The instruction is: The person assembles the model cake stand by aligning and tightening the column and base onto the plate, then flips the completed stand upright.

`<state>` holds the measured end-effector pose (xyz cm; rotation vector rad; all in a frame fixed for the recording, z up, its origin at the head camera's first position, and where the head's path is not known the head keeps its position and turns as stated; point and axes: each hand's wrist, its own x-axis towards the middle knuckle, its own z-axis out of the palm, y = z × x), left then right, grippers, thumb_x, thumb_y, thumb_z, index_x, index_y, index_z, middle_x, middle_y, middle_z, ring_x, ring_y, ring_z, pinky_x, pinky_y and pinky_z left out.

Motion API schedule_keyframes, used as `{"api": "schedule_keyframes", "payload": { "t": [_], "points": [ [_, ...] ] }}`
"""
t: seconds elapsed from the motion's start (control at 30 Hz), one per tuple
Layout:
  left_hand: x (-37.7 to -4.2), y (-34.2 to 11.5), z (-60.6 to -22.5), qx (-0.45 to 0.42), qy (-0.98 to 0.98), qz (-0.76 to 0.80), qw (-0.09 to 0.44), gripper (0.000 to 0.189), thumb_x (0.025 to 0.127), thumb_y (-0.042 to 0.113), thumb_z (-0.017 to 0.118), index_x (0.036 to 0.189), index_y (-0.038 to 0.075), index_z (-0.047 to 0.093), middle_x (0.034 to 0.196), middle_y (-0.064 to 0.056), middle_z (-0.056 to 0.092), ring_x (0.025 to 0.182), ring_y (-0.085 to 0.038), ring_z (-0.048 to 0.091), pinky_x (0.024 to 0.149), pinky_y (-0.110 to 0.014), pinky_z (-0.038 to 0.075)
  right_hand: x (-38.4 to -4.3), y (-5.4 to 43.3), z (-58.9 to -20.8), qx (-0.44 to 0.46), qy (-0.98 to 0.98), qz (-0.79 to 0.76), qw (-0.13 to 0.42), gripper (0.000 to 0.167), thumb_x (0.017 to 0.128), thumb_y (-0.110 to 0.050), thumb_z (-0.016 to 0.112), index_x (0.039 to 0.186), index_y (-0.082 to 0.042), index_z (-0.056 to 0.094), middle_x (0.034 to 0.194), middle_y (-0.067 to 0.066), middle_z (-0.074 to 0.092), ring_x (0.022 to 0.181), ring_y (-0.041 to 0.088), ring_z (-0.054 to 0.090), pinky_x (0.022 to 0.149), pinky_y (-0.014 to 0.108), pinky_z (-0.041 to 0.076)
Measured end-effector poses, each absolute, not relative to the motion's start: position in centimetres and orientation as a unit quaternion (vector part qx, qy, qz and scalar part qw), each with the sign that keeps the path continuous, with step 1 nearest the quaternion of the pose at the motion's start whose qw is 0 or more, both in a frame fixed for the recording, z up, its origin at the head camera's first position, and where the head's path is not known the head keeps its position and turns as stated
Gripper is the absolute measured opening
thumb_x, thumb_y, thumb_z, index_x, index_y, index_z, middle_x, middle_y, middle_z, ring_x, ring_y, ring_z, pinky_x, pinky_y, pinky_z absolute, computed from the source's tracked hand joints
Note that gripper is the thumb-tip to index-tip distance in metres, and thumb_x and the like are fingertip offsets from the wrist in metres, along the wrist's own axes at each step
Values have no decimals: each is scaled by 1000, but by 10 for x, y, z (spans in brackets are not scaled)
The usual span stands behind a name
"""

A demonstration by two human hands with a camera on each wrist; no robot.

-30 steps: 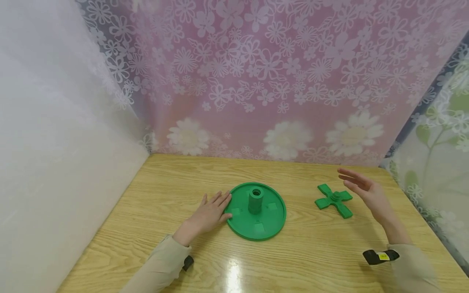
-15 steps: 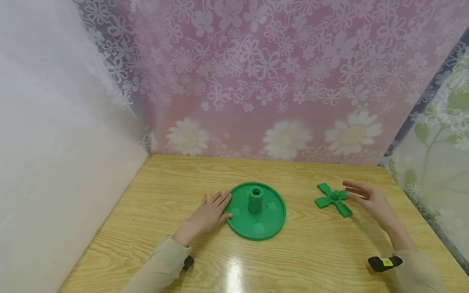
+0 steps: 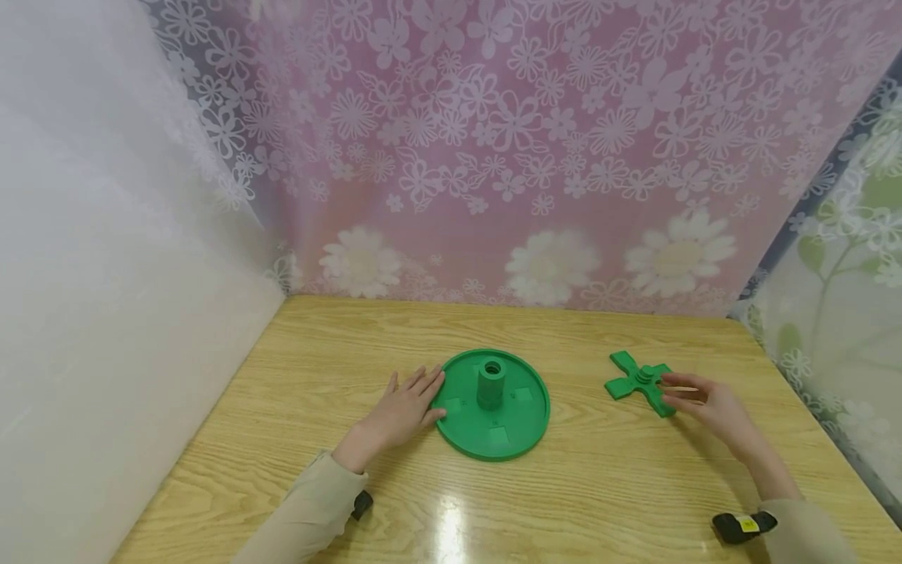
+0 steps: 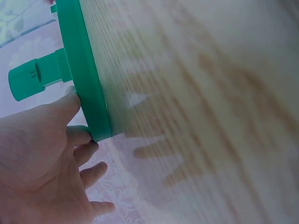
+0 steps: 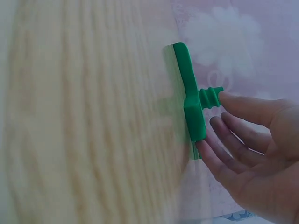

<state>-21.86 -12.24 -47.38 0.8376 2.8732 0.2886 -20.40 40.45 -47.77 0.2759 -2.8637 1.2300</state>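
A round green plate (image 3: 465, 435) with a raised rim lies flat on the table. From its middle rises a hollow green post (image 3: 491, 385), marked 33 in the left wrist view. My left hand (image 3: 398, 411) rests with spread fingers at the plate's left rim, its thumb (image 4: 70, 103) over the edge. To the right lies a four-armed green cross (image 3: 623, 388) with a short threaded stud (image 5: 211, 97) pointing up. My right hand (image 3: 715, 409) is beside the cross, fingers loosely bent. Its thumb tip is right at the stud, and a fingertip is at one arm's end.
The wooden table (image 3: 564, 501) meets a pink floral curtain (image 3: 451, 196) at the back. A white cloth (image 3: 141, 274) hangs along the left, and a leaf-patterned curtain (image 3: 853, 313) along the right. Each wrist wears a black strap (image 3: 740, 526).
My right hand has come down and toward me, and its fingers now overlap the cross's right arms. The left hand, the plate and the cross stay in place.
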Motion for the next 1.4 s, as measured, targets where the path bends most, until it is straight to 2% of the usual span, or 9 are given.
{"api": "schedule_keyframes", "payload": {
  "t": [0.13, 0.2, 0.33, 0.43, 0.6, 0.8, 0.97, 1.17, 1.4],
  "points": [
    [-218, -122, -473, 277, 953, 103, 70, 69, 108, 46, 43, 162, 8, 24, 169, -6, 20, 155, -33, 17, 119, -67, 14, -204, 401, -480, 72, -922, 380, -10, 55, 99, -26, 69, 141, 6, 53, 131, 27, 61, 96, -15, 54, 76, 20, 53],
    [-217, -123, -472, 278, 953, 103, 70, 69, 108, 45, 43, 162, 8, 24, 169, -6, 20, 155, -33, 18, 119, -68, 14, -205, 399, -480, 66, -926, 372, -19, 57, 98, -27, 71, 141, 6, 54, 130, 29, 60, 99, -4, 59, 76, 21, 54],
    [-217, -123, -472, 279, 953, 102, 67, 69, 108, 45, 43, 162, 7, 25, 169, -7, 20, 155, -33, 18, 119, -68, 15, -207, 395, -479, 63, -937, 341, -34, 61, 95, -28, 75, 139, 8, 55, 127, 30, 60, 105, 28, 63, 76, 23, 54],
    [-218, -123, -473, 279, 953, 98, 68, 69, 108, 46, 43, 162, 8, 24, 169, -6, 20, 155, -33, 18, 119, -67, 14, -209, 393, -477, 62, -944, 321, -36, 59, 92, -26, 78, 135, 10, 57, 122, 30, 62, 105, 40, 62, 76, 28, 55],
    [-217, -122, -471, 278, 953, 95, 71, 68, 108, 45, 43, 162, 8, 25, 169, -7, 20, 155, -33, 18, 120, -67, 14, -208, 391, -472, 59, -951, 303, -35, 53, 92, -20, 78, 129, 13, 59, 117, 30, 63, 102, 42, 63, 77, 42, 57],
    [-217, -122, -467, 280, 952, 97, 73, 67, 108, 42, 44, 161, 6, 26, 168, -8, 21, 154, -35, 20, 119, -68, 16, -205, 391, -469, 51, -944, 323, -42, 47, 96, -14, 72, 131, 13, 57, 124, 36, 59, 106, 47, 61, 75, 40, 58],
    [-217, -122, -468, 281, 952, 97, 71, 67, 108, 42, 44, 161, 5, 26, 168, -9, 21, 154, -35, 20, 119, -68, 16, -204, 392, -466, 49, -938, 338, -53, 47, 100, -16, 66, 135, 13, 53, 132, 40, 51, 113, 54, 57, 76, 45, 59],
    [-217, -122, -469, 281, 953, 92, 70, 67, 108, 43, 44, 161, 6, 26, 168, -8, 21, 154, -35, 19, 119, -67, 16, -204, 391, -462, 48, -933, 353, -53, 52, 101, -21, 66, 138, 13, 51, 138, 40, 48, 112, 51, 58, 77, 41, 58],
    [-218, -123, -471, 280, 953, 92, 70, 68, 108, 44, 45, 161, 7, 26, 168, -8, 21, 155, -33, 19, 119, -67, 15, -202, 393, -463, 29, -918, 390, -62, 59, 102, -27, 65, 143, 12, 47, 144, 39, 43, 116, 50, 55, 86, 52, 55]
  ]
}}
